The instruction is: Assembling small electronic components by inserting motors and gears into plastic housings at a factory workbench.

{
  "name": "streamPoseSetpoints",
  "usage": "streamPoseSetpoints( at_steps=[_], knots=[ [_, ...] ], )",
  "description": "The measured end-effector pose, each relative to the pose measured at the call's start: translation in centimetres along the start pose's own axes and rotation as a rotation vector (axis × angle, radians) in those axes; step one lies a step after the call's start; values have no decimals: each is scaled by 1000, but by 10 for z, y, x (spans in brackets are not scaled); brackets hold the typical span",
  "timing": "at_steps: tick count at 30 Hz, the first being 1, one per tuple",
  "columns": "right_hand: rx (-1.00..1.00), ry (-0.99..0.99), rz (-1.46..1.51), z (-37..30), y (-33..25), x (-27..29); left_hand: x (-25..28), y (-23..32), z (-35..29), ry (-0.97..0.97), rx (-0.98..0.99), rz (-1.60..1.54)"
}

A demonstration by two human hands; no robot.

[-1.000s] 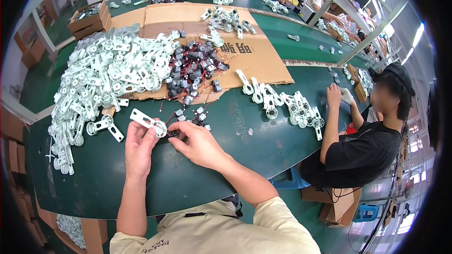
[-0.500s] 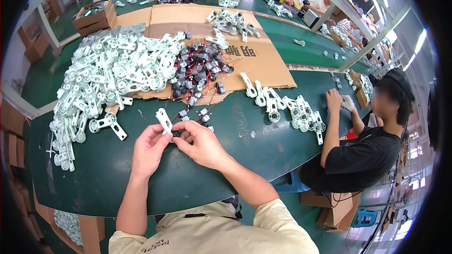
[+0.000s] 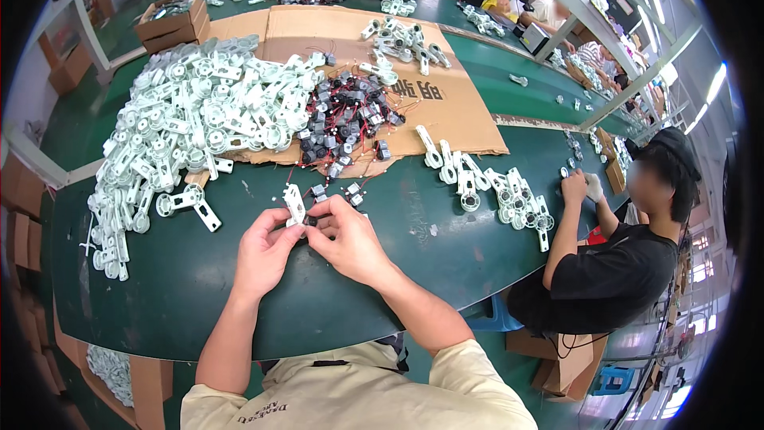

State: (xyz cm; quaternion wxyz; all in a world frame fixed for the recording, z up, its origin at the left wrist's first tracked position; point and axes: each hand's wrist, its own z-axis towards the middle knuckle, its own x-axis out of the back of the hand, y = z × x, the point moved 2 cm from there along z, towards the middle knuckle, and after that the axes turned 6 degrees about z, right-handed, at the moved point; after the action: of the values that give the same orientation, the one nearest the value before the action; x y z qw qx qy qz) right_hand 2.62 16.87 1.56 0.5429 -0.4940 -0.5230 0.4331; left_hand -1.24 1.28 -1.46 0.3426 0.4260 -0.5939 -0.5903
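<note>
My left hand (image 3: 265,252) is closed on a pale green-white plastic housing (image 3: 295,202), which stands upright between the fingers with its slotted end up. My right hand (image 3: 351,242) pinches a small black motor (image 3: 310,221) against the housing's lower end; the fingertips hide most of it. Just beyond my hands, a few loose grey-and-black motors (image 3: 352,193) with red wires lie on the green table (image 3: 382,271). A large heap of similar housings (image 3: 215,103) rises at the left, beside a pile of motors (image 3: 344,119).
Flattened cardboard (image 3: 461,111) lies under the piles. Rows of housings (image 3: 521,201) rest to the right, with another group (image 3: 402,41) farther back. A co-worker in black (image 3: 613,271) sits at the right edge. A cardboard box (image 3: 171,22) stands at the far left.
Both hands and the housing have shifted slightly right in view, along with much of the scene. The right fingers have closed in around the black motor. The co-worker's hands at right have moved a little.
</note>
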Motion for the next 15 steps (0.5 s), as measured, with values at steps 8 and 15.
streamPoseSetpoints(
  at_steps=[8, 15],
  knots=[
    [58, 1, -14, 1, -3, -1, -1, -1, -2, 28, -21, -13],
    [231, -43, -145, 0, -8, -1, 1, -2, 4, -15, 87, -129]
  ],
)
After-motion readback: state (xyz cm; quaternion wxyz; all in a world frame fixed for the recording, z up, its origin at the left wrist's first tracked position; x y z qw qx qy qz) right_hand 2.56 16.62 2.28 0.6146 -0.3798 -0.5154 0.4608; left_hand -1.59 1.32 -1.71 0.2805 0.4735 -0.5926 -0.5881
